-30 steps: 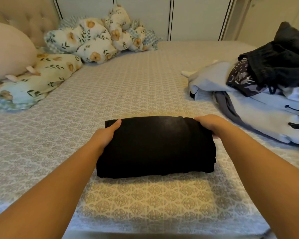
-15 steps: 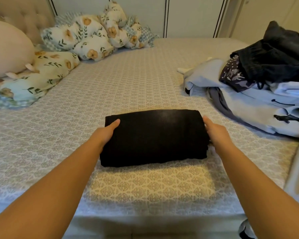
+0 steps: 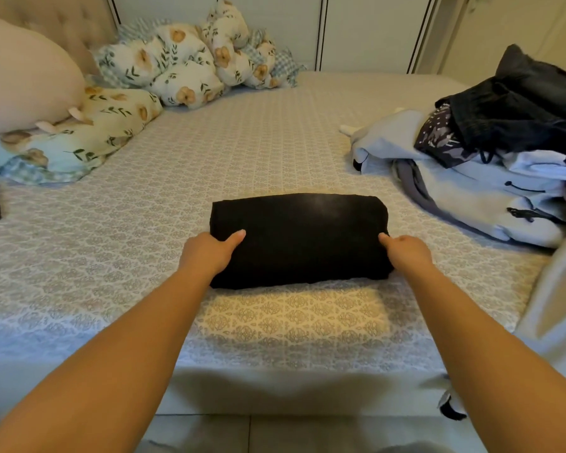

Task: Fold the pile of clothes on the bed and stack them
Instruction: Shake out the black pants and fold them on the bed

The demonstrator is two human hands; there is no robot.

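Left hand: grips the left end of the folded black garment, thumb on top.
Right hand: grips its right end.
Pile of clothes: right of frame, unfolded.

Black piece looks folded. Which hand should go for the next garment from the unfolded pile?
Right, probably. The unfolded pile lies on the bed's right side, nearer the right hand. The left hand grips the far side of the folded black garment and would have to cross over it.
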